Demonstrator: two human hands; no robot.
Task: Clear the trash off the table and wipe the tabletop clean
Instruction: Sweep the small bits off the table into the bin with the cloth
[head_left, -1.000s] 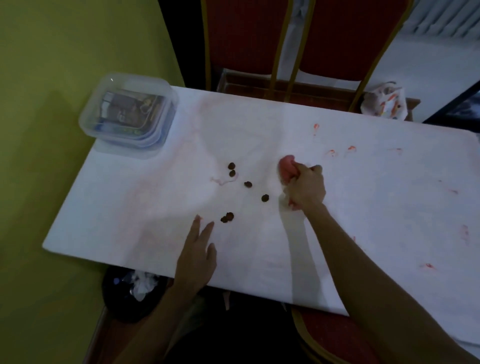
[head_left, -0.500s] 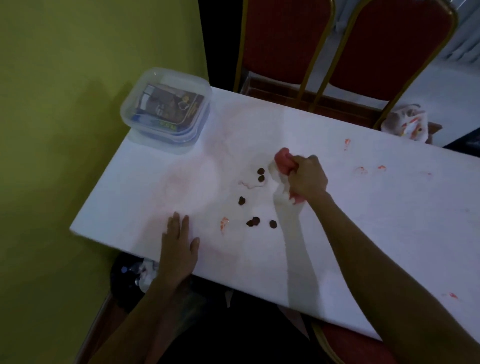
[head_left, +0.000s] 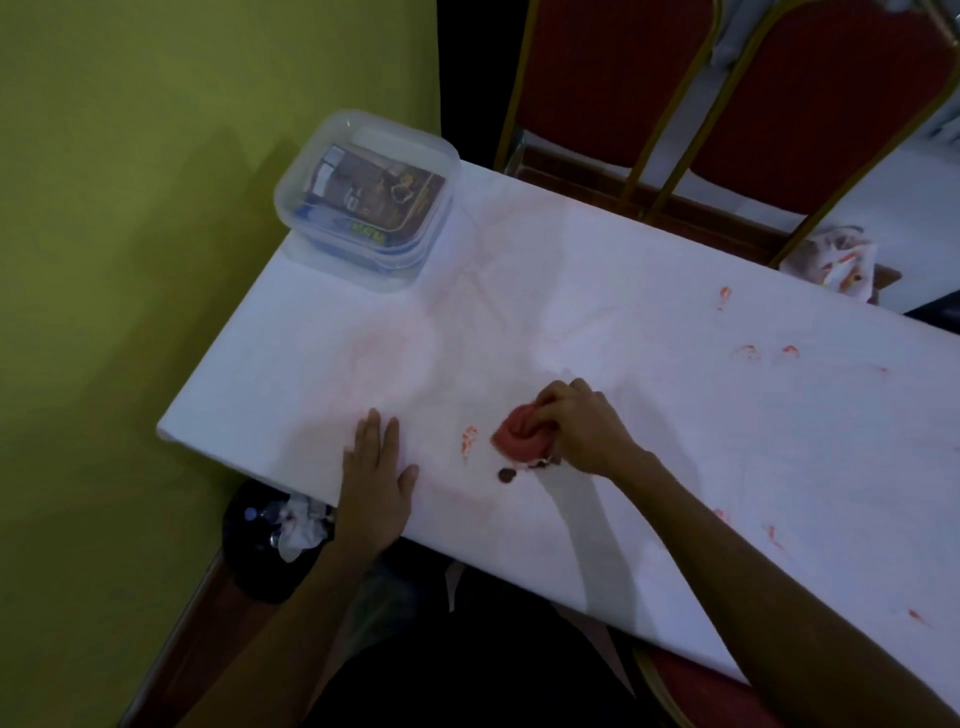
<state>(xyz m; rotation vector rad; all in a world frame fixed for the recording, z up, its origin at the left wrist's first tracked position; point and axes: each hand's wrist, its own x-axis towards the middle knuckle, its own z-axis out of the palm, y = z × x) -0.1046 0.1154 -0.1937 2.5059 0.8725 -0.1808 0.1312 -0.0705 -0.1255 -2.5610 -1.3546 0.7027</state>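
My right hand (head_left: 584, 426) is closed on a crumpled, red-stained tissue wad (head_left: 521, 439) pressed onto the white tabletop (head_left: 649, 332) near its front edge. A dark brown crumb (head_left: 506, 474) lies just under the wad; other crumbs are hidden by it. A red smear (head_left: 469, 439) sits left of the wad. My left hand (head_left: 376, 480) lies flat, fingers spread, at the table's front edge. More red spots (head_left: 748, 351) mark the right part of the table. A black trash bin (head_left: 270, 540) with white tissue in it stands on the floor below the left front corner.
A clear lidded plastic box (head_left: 366, 200) with printed packets inside sits on the far left corner. Two red chairs with gold frames (head_left: 670, 119) stand behind the table; a stained crumpled tissue (head_left: 836, 265) lies on one seat. A green wall (head_left: 130, 260) is at the left.
My right hand has dragged the wad toward the front edge, sweeping the brown crumbs with it. My left hand has stayed flat at the edge. The camera view has shifted left.
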